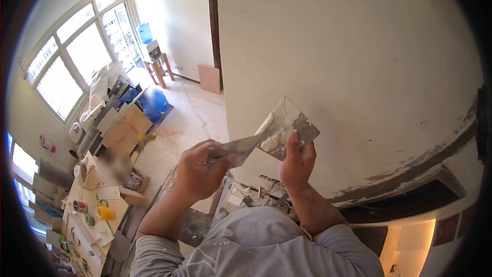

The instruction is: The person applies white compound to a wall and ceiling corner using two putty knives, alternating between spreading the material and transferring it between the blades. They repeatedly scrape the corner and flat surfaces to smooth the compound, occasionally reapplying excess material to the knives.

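Note:
My left hand [202,169] is closed around a flat metal putty knife [238,149], its blade reaching right to the edge of a square metal plate [308,132]. That plate is gripped by my right hand [298,163], with the thumb on its upper face and the fingers beneath. Off-white putty [279,136] lies smeared and heaped over the plate, with a thick ridge along its left edge. Both tools are held up in front of my chest, before a pale plastered wall [348,56].
Along the wall's lower part runs a rough, unfinished strip [410,179]. At left, a wooden worktable [115,208] carries cans and a yellow mug [105,212]. Further back are blue water bottles [154,105] and a water dispenser [152,50] on a wooden stool [161,69].

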`<state>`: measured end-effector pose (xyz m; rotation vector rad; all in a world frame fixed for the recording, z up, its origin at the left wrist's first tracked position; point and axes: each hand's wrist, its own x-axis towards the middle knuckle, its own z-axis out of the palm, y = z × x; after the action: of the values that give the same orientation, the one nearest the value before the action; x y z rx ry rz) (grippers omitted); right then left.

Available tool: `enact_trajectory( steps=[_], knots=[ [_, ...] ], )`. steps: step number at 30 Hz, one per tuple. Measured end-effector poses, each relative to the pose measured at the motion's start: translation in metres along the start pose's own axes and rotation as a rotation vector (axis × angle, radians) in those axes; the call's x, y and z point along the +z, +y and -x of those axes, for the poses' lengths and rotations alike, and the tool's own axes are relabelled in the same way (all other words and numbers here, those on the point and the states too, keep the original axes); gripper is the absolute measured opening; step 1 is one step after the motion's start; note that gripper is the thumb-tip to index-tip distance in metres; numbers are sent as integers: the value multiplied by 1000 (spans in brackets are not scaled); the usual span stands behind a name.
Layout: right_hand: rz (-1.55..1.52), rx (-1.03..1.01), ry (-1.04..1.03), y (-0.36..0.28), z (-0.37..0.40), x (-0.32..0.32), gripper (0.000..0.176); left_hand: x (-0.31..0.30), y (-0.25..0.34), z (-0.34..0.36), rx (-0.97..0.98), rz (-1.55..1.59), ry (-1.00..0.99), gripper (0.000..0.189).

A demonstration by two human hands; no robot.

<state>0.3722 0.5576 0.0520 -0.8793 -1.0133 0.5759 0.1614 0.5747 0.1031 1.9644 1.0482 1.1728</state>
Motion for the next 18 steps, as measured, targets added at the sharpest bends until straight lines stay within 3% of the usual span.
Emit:
enact_trajectory(
  steps=[4, 5, 9, 12, 14, 16, 18],
  knots=[
    [114, -128, 39, -5, 2, -2, 26, 19, 15, -8, 97, -43, -45, 8],
    [144, -158, 56, -5, 2, -3, 25, 22, 17, -9, 71, -74, -30, 8],
    [288, -284, -3, -5, -2, -25, 19, 33, 14, -21, 264, -155, 105, 4],
    [291, -143, -107, -19, -1, -45, 22, 23, 34, -51, 508, -316, 267, 8],
    [354, -291, 23, -11, -3, -60, 24, 3, 47, -80, 707, -447, 421, 14],
    [159, -121, 175, -9, -10, -93, 29, -19, 81, -108, 880, -588, 605, 20],
    [106, -84, 147, -18, -19, -142, 35, -44, 117, -140, 997, -719, 728, 20]
  ],
)
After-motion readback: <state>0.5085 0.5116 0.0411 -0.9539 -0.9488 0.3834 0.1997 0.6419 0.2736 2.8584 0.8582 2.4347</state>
